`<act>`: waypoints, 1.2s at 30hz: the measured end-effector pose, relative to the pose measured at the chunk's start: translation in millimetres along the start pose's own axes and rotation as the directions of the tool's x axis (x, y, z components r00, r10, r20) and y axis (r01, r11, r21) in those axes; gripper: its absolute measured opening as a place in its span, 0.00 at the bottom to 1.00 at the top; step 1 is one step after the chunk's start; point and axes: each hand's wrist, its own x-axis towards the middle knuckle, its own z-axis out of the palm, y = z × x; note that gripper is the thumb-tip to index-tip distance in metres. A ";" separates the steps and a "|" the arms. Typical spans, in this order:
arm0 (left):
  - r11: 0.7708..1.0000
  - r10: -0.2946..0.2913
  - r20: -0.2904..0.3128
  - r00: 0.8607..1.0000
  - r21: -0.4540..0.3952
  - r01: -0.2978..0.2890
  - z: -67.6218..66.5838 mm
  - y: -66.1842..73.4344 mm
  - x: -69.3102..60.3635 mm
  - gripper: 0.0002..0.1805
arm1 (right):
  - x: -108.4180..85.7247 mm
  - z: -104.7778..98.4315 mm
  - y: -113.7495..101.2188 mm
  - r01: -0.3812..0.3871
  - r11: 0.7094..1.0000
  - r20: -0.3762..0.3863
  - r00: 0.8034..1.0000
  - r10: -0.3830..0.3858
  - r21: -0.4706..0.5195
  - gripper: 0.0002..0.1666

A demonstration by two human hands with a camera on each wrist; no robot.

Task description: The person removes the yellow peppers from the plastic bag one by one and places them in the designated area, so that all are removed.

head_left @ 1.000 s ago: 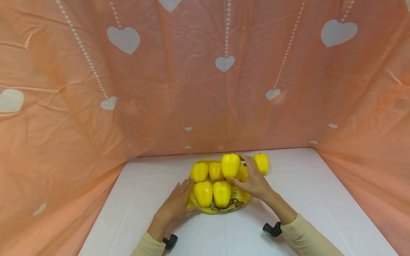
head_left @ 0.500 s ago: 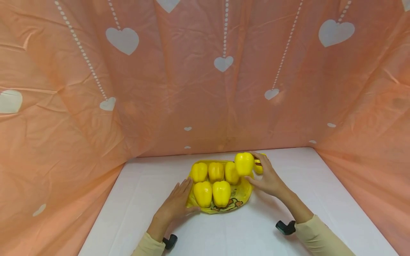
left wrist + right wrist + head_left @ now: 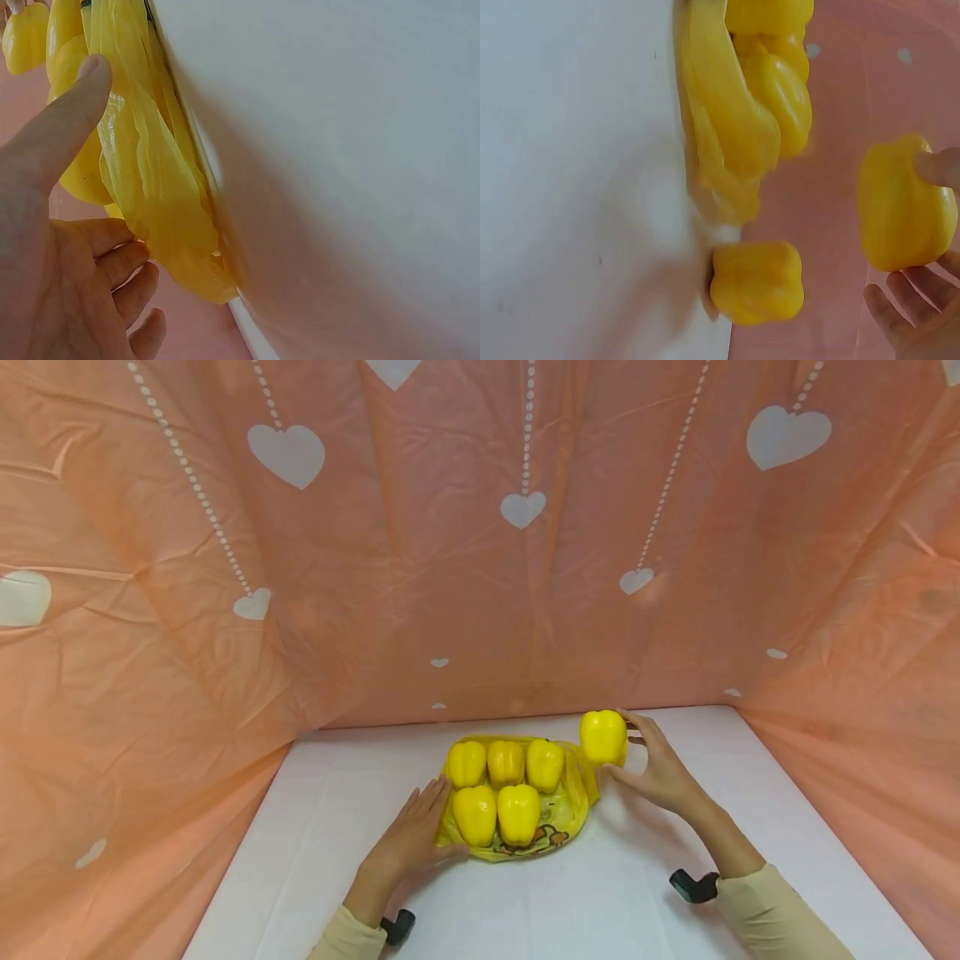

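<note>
A yellow bell pepper [image 3: 602, 737] is pinched between the thumb and fingers of my right hand [image 3: 660, 772], raised off the table right of a yellow plastic bag [image 3: 566, 814]. In the right wrist view this held pepper [image 3: 900, 214] hangs apart from another pepper [image 3: 757, 283] that lies on the table; the head view mostly hides that one. On the bag sit three peppers [image 3: 506, 764] in the back row and two [image 3: 476, 816] in front. My left hand [image 3: 412, 833] rests against the bag's left edge with fingers extended. Its thumb [image 3: 79, 112] touches the bag.
A white table [image 3: 315, 843] lies beneath everything. Peach cloth [image 3: 480, 568] with white hearts hangs behind and at both sides. A black wrist mount [image 3: 695, 887] sits on the right wrist, with another [image 3: 399, 927] on the left.
My right hand has carried the pepper rightward from above the bag to beyond its right side. A back-row pepper behind it came into view. My left hand has stayed still.
</note>
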 end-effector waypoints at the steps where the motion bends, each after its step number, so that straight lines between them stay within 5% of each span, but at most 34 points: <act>1: 1.000 0.000 -0.001 1.000 0.001 0.000 0.0 -0.2 0.0 0.63 | 0.1 -2.1 0.9 -0.003 1.000 -0.003 1.000 0.003 -0.003 0.54; 24: 1.000 0.000 0.009 1.000 0.022 0.000 2.9 -3.2 1.0 0.62 | -0.2 -39.2 39.8 -0.084 0.996 0.036 0.996 0.084 0.019 0.56; 36: 1.000 0.004 0.014 1.000 0.014 -0.004 1.4 -2.2 0.3 0.62 | -3.0 -50.5 55.9 -0.191 0.981 0.101 0.976 0.194 -0.032 0.56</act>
